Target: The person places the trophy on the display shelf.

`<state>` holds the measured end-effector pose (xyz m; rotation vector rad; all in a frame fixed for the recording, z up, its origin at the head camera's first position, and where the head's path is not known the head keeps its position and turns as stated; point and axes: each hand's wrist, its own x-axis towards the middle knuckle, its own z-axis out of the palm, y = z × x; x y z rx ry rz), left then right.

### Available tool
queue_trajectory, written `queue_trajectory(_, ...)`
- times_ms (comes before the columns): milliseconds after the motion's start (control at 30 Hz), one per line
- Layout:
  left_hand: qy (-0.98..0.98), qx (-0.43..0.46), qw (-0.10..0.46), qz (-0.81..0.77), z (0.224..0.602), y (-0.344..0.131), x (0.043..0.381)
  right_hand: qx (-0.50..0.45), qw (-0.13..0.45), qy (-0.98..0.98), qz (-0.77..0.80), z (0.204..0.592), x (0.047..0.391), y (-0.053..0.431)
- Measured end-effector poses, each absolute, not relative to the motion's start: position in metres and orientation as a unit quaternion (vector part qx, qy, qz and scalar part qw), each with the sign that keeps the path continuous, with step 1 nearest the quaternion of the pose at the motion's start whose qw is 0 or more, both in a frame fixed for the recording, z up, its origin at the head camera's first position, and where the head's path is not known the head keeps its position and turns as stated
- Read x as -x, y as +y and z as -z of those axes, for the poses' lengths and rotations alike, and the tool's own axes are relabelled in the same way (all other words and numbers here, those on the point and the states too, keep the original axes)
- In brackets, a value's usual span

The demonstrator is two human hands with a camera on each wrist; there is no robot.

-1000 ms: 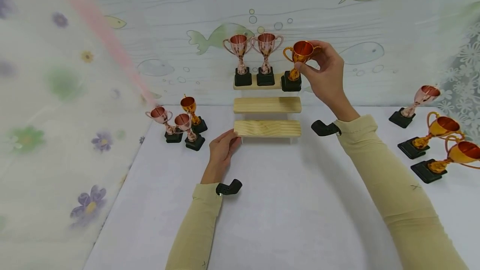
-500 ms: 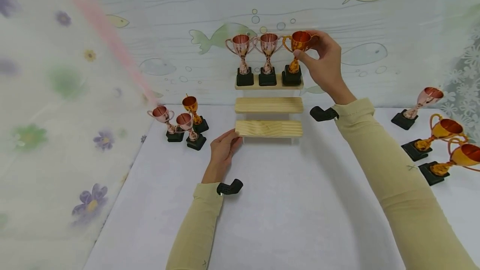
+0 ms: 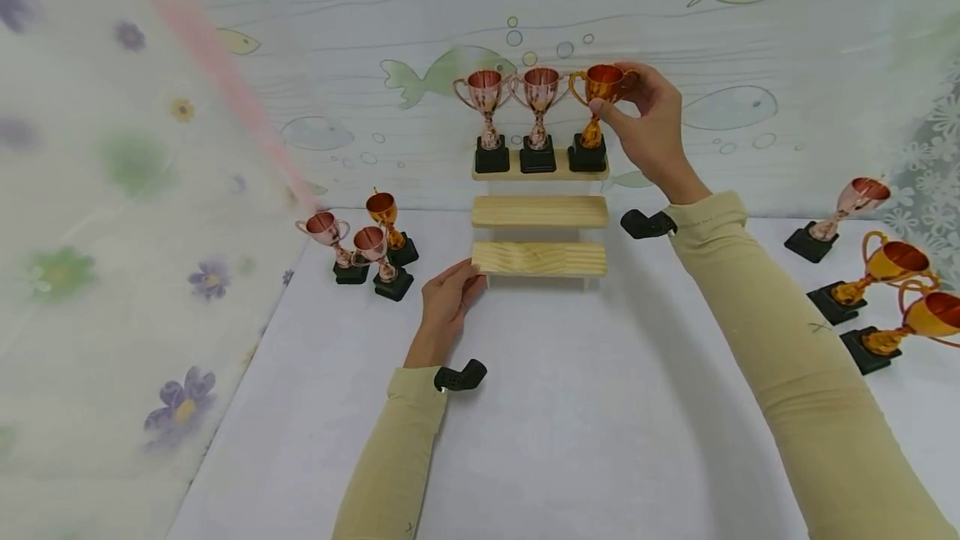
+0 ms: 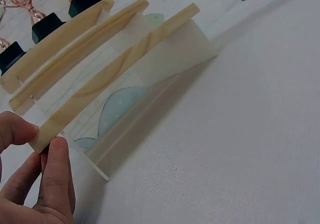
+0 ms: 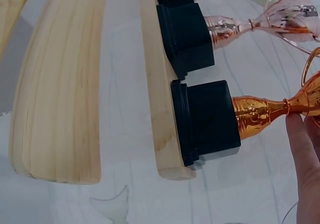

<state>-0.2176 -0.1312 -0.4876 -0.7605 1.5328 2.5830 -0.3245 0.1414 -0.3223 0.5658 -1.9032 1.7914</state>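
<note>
A three-tier wooden stand rises at the back of the table. My left hand pinches the left end of its lowest board, thumb above and fingers beneath, as the left wrist view shows. On the top board two rose-gold trophy cups stand upright on black bases. At the right end of that board is a gold trophy cup, upright, its black base on the wood. My right hand holds this cup by its bowl, thumb in front, other fingers partly hidden behind.
Left of the stand are two rose-gold cups and a gold cup. On the right are a rose-gold cup and two gold cups. A patterned curtain hangs behind the white table.
The gold cup has moved back with my right hand, from in front of the top board's edge to standing on that board. My left hand keeps its grip on the stand.
</note>
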Motion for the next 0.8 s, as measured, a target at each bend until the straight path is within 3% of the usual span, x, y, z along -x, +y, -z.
queue_trajectory(467, 0.494, 0.249, 0.026, -0.833, 0.49, -0.124, 0.216, -0.158, 0.215, -0.716, -0.645, 0.342, 0.333, 0.153)
queue_trajectory(633, 0.499, 0.254, 0.027, -0.828, 0.491, -0.126, 0.217, -0.127, 0.169, -0.751, -0.626, 0.348, 0.33, 0.166)
queue_trajectory(800, 0.5, 0.261, 0.033, -0.825, 0.492, -0.129, 0.218, -0.068, 0.091, -0.809, -0.577, 0.329, 0.307, 0.188)
